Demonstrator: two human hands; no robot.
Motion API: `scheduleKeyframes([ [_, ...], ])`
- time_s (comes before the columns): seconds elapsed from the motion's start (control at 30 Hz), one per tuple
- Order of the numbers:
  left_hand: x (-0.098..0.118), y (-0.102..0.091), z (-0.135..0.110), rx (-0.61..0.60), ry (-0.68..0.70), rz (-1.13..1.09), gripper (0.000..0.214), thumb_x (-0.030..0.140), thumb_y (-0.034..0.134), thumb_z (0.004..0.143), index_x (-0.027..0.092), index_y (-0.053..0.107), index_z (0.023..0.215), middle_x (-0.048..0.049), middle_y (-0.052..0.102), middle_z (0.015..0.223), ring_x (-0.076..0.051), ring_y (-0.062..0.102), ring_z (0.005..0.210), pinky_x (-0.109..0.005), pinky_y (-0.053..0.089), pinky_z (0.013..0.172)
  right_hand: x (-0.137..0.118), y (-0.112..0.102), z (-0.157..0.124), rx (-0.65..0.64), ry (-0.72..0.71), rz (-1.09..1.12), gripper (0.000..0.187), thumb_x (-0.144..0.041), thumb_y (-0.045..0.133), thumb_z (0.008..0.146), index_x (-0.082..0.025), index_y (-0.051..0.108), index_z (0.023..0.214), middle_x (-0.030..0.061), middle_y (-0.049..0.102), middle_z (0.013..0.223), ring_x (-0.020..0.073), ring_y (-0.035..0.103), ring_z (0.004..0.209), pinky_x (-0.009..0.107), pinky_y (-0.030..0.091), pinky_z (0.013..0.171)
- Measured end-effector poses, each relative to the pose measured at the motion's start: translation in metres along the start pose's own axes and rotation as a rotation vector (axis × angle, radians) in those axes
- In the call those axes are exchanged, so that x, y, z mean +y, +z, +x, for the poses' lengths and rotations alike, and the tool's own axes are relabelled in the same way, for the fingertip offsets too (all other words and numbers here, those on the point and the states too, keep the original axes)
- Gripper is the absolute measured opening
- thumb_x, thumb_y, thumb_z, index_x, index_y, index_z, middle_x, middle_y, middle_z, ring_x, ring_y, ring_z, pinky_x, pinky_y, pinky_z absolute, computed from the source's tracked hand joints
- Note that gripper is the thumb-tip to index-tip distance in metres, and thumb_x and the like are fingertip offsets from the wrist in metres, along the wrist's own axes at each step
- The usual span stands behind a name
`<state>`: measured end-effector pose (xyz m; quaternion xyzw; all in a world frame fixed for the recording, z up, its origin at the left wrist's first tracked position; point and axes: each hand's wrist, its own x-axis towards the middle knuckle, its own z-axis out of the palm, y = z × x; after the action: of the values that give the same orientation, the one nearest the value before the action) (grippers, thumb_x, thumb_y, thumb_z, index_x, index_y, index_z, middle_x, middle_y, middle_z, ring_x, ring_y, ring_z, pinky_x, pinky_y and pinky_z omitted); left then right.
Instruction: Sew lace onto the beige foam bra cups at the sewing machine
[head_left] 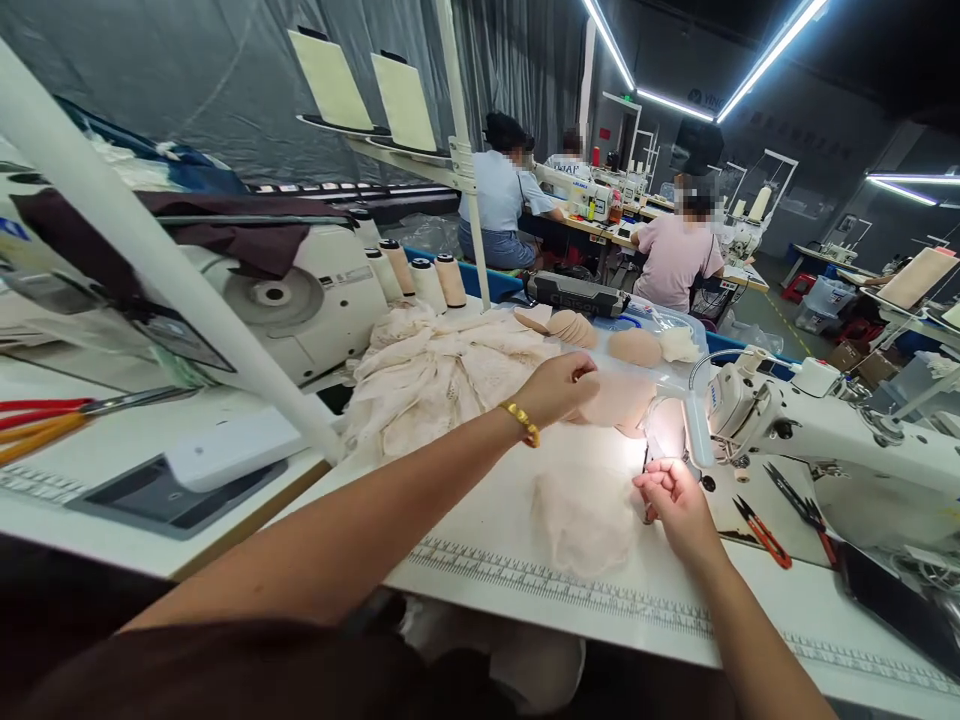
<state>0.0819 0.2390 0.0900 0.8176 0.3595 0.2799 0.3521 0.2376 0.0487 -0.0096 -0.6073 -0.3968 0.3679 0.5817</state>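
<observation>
My left hand [559, 385], with a yellow bracelet at its wrist, is closed on the edge of a thin beige fabric piece [619, 398]. That piece reaches right toward the lit sewing area. Fingertips pressed together, my right hand [675, 497] is beside the needle area of a white sewing machine [795, 410]; what it pinches, if anything, I cannot make out. Between my forearms a sheer cream lace piece [585, 525] lies flat on the white table [465, 510]. Under the machine's lamp more pale fabric [666, 425] shows, partly hidden.
A heap of cream lace [450, 375] lies left of my hand. Beige cups [634, 348] rest in a clear tray [694, 335] behind. Orange thread snips [761, 532], black scissors [802, 500] and a dark phone [896, 605] lie right. A white pole [172, 270] crosses the left side.
</observation>
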Motion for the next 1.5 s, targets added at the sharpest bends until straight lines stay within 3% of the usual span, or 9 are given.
scheduleKeyframes([
  [0.23, -0.02, -0.001, -0.086, -0.228, -0.146, -0.333, 0.026, 0.041, 0.062, 0.069, 0.02, 0.049, 0.077, 0.0046, 0.053, 0.065, -0.013, 0.046, 0.061, -0.023, 0.035, 0.057, -0.004, -0.001, 0.001, -0.032, 0.05, -0.039, 0.048, -0.059, 0.069, 0.084, -0.02, 0.058, 0.109, 0.0071, 0.072, 0.093, 0.0188, 0.063, 0.071, 0.03, 0.05, 0.059],
  [0.43, -0.03, 0.01, -0.112, -0.228, -0.175, -0.254, 0.022, 0.038, 0.059, 0.07, 0.021, 0.047, 0.079, 0.0054, 0.052, 0.065, -0.013, 0.044, 0.061, -0.024, 0.034, 0.057, -0.009, 0.009, 0.009, -0.051, 0.052, -0.115, 0.036, -0.03, 0.075, 0.07, -0.023, 0.061, 0.102, -0.0032, 0.063, 0.075, 0.0149, 0.056, 0.062, 0.025, 0.04, 0.05],
  [0.8, -0.029, 0.022, -0.116, -0.214, -0.094, 0.072, 0.009, 0.028, 0.053, 0.079, 0.022, 0.05, 0.085, 0.0043, 0.055, 0.068, -0.017, 0.052, 0.063, -0.028, 0.037, 0.06, -0.013, 0.012, 0.0, -0.08, -0.004, -0.066, 0.048, -0.053, 0.075, 0.081, -0.02, 0.059, 0.112, 0.0005, 0.062, 0.082, 0.0156, 0.056, 0.068, 0.028, 0.044, 0.06],
  [0.97, -0.02, 0.015, -0.1, -0.189, 0.319, 0.243, 0.039, 0.033, 0.066, 0.082, 0.019, 0.058, 0.117, -0.0128, 0.065, 0.125, -0.032, 0.06, 0.118, -0.045, 0.043, 0.101, -0.02, 0.02, -0.015, -0.127, -0.097, -0.074, 0.042, -0.048, 0.074, 0.085, -0.023, 0.058, 0.115, 0.0004, 0.061, 0.085, 0.0166, 0.056, 0.076, 0.028, 0.046, 0.066],
  [1.07, -0.016, 0.011, -0.076, -0.42, 0.515, 0.168, 0.065, 0.046, 0.075, 0.077, 0.023, 0.053, 0.133, -0.0131, 0.058, 0.141, -0.036, 0.046, 0.138, -0.047, 0.035, 0.112, -0.028, 0.018, -0.027, -0.158, -0.189, -0.137, 0.034, -0.045, 0.068, 0.091, -0.024, 0.058, 0.116, 0.0003, 0.059, 0.086, 0.0167, 0.056, 0.078, 0.029, 0.047, 0.069],
  [1.17, -0.013, 0.009, -0.053, -0.76, 0.414, 0.147, 0.046, 0.044, 0.074, 0.077, 0.023, 0.062, 0.115, -0.0034, 0.072, 0.101, -0.027, 0.066, 0.1, -0.031, 0.048, 0.082, -0.039, 0.01, -0.039, -0.124, -0.25, -0.252, 0.027, -0.04, 0.063, 0.096, -0.025, 0.058, 0.118, 0.0006, 0.058, 0.089, 0.0162, 0.055, 0.078, 0.028, 0.048, 0.07],
  [1.23, -0.01, 0.008, -0.044, -0.824, 0.357, 0.166, 0.022, 0.035, 0.071, 0.078, 0.021, 0.062, 0.093, 0.003, 0.063, 0.074, -0.018, 0.061, 0.07, -0.025, 0.04, 0.06, -0.046, 0.005, -0.045, -0.058, -0.335, -0.365, 0.023, -0.034, 0.058, 0.099, -0.025, 0.058, 0.12, 0.0005, 0.058, 0.088, 0.0158, 0.055, 0.077, 0.027, 0.049, 0.068],
  [1.43, -0.002, 0.005, -0.049, -0.281, 0.702, 0.394, 0.013, 0.011, 0.06, 0.077, 0.021, 0.053, 0.081, 0.0048, 0.053, 0.062, -0.015, 0.048, 0.058, -0.027, 0.036, 0.06, -0.051, -0.004, -0.04, 0.161, -0.899, -0.872, 0.032, -0.012, 0.052, 0.1, -0.022, 0.054, 0.131, 0.0034, 0.064, 0.095, 0.0155, 0.057, 0.075, 0.03, 0.049, 0.075],
  [1.5, -0.003, 0.008, -0.058, -0.217, 0.863, 0.529, 0.013, 0.009, 0.059, 0.081, 0.021, 0.053, 0.08, 0.0026, 0.058, 0.065, -0.016, 0.05, 0.061, -0.03, 0.039, 0.066, -0.044, -0.011, -0.031, 0.145, -1.002, -1.033, 0.028, -0.008, 0.049, 0.099, -0.022, 0.06, 0.12, 0.0039, 0.065, 0.093, 0.0167, 0.057, 0.078, 0.029, 0.045, 0.072],
])
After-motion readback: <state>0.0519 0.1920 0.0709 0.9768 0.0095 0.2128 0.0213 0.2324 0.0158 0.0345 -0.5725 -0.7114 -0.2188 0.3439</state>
